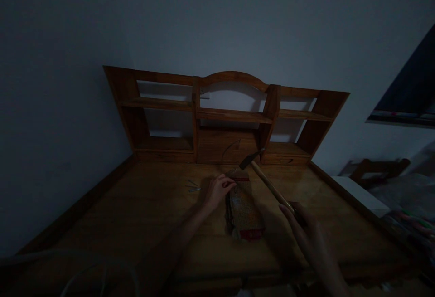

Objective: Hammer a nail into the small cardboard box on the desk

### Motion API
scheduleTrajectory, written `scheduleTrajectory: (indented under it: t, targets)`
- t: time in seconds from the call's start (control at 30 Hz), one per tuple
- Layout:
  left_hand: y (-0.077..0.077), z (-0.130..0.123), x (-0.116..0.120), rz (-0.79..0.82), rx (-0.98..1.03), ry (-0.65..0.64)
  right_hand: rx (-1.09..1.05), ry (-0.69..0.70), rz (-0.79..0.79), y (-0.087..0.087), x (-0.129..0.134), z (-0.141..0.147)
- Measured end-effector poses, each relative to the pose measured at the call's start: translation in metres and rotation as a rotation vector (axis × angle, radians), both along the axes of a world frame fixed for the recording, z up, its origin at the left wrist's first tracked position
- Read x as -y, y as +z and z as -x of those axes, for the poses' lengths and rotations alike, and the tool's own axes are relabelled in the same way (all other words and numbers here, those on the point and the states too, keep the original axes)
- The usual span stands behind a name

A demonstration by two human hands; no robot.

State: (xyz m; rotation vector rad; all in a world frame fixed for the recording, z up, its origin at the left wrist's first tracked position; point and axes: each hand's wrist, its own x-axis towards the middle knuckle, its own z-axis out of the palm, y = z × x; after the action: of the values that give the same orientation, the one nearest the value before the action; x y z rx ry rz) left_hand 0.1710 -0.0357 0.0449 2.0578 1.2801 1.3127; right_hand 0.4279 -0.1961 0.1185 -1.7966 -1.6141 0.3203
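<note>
In the head view my right hand is wrapped round the wooden handle of a hammer, whose dark head is raised above the far end of a block. That block lies lengthwise on the wooden desk, with a worn brownish top and red bands at its ends. My left hand is closed in a pinch over the block's far left edge; what sits between the fingertips is too small and dark to make out. Left of that hand lie several thin metal pieces resembling nails.
A wooden shelf unit stands along the desk's back against the wall. A thin wire-like curve shows before its middle panel. Raised borders edge the desk. At right are a white surface and a wooden chair back.
</note>
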Motion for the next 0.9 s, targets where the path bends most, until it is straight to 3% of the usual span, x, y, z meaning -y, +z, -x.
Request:
scheduleTrajectory:
  t: [0.2,0.4,0.53,0.67,0.9]
  targets:
    - [-0.004,-0.010,-0.001,0.015,-0.035,-0.013,-0.011,-0.071,0.058,-0.001,-0.002,-0.006]
    - [-0.002,-0.010,-0.001,0.043,-0.066,0.003,0.045,-0.036,0.078,0.002,0.003,-0.004]
    - [0.003,-0.009,0.002,0.099,-0.057,0.007,0.224,-0.019,0.180,-0.005,0.005,0.000]
    - [-0.003,-0.006,-0.001,0.094,-0.079,0.003,0.414,-0.015,0.251,-0.010,0.007,0.004]
    - [-0.008,-0.003,-0.004,0.109,-0.070,-0.008,0.224,-0.047,0.120,-0.006,0.007,0.001]
